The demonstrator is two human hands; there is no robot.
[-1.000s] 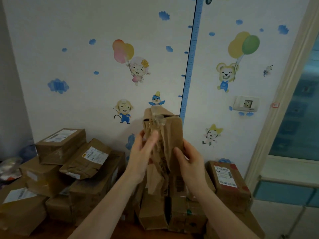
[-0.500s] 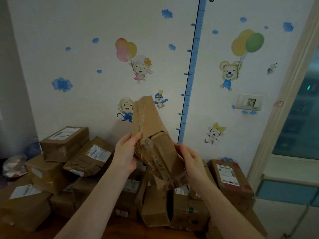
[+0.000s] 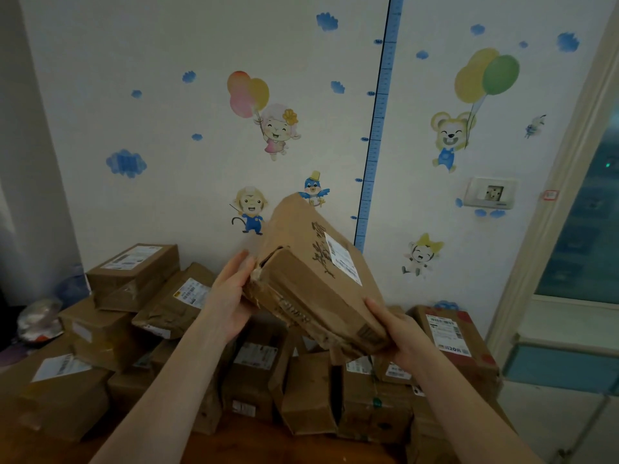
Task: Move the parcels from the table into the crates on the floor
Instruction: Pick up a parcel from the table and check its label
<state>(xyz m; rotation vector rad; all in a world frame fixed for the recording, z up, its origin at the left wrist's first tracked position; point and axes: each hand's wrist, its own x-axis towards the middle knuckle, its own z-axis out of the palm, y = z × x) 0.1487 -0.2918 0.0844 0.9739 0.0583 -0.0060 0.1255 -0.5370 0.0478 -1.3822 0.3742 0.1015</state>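
You've got the crumpled cardboard parcel (image 3: 315, 279) lifted and tilted above the pile of parcels (image 3: 140, 329) on the wooden table (image 3: 254, 443), white label facing up-right. Your left hand (image 3: 231, 296) presses its near-left torn end, your right hand (image 3: 398, 333) clasps the lower right corner. The cartoon-stickered wall (image 3: 167, 112) stands far behind.

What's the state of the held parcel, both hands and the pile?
Held parcel: lifted off the pile, tilted, crumpled, label facing up.
Left hand: gripping the parcel's left end.
Right hand: supporting its lower right corner.
Parcel pile: stacked against the wall.
Red-marked parcel: resting at the pile's right end.
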